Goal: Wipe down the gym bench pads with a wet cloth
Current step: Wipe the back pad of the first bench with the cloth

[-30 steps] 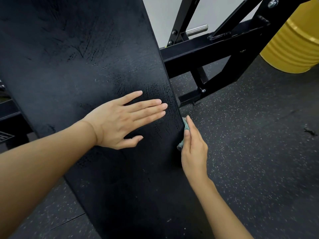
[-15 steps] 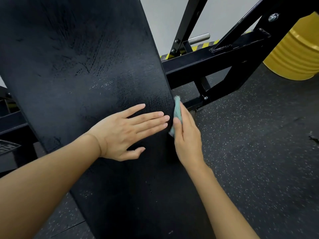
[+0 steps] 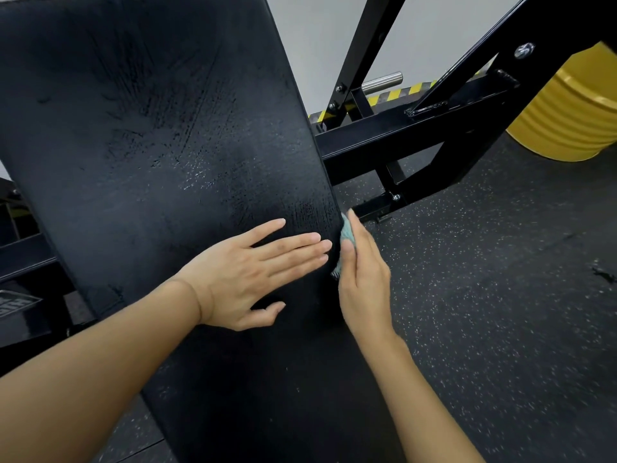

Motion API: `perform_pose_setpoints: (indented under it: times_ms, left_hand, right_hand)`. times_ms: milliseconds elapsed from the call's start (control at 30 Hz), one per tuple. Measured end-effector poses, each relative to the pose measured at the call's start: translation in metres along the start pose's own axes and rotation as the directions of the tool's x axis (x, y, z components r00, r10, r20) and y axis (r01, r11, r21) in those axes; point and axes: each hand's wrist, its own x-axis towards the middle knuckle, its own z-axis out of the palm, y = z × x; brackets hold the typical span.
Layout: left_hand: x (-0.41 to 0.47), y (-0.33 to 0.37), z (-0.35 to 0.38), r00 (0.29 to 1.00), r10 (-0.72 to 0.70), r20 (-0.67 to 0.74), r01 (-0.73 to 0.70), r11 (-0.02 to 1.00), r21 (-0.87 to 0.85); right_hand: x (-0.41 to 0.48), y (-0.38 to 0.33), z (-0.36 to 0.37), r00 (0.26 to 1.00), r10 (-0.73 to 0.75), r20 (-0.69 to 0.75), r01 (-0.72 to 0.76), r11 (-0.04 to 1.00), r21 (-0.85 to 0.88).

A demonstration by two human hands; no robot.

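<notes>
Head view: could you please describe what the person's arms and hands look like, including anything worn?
The left hand and right hand are bare: no gloves, rings, watch or wristband show. Both arms are uncovered to the picture's edge, with no sleeve in view.

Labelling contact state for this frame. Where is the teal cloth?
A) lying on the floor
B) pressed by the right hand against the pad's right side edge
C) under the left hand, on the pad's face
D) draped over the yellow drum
B: the teal cloth shows between the right hand and the right side edge of the bench pad, while the left hand lies flat on the pad's face.
</notes>
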Motion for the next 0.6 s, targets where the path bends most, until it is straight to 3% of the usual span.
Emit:
perform_pose_setpoints:
  times_ms: [300,600]
  left_hand:
    - [0.000,-0.001,0.001,1.000,0.004,0.009,-0.004,1.000,0.007]
    - [0.000,0.000,-0.001,1.000,-0.002,0.029,0.003,1.000,-0.010]
  right_hand:
    - [0.053,-0.031,0.008,0.975,-0.222,0.027,0.222,0.975,0.029]
    - [-0.009,0.015,-0.010,0.972,-0.202,0.123,0.197,0.979,0.052]
